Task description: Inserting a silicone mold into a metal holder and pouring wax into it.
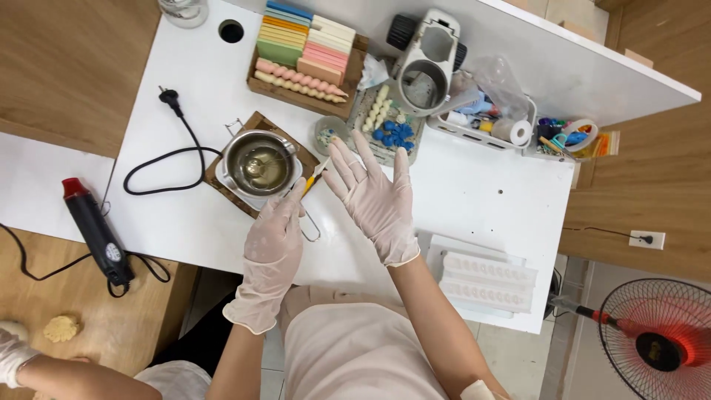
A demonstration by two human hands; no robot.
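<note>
While right hand spreads open, left hand seemingly pinches a knife.

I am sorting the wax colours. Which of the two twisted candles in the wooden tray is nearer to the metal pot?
The cream twisted candle, on the tray's front edge. The pink one lies just behind it, farther from the metal pot.
</note>
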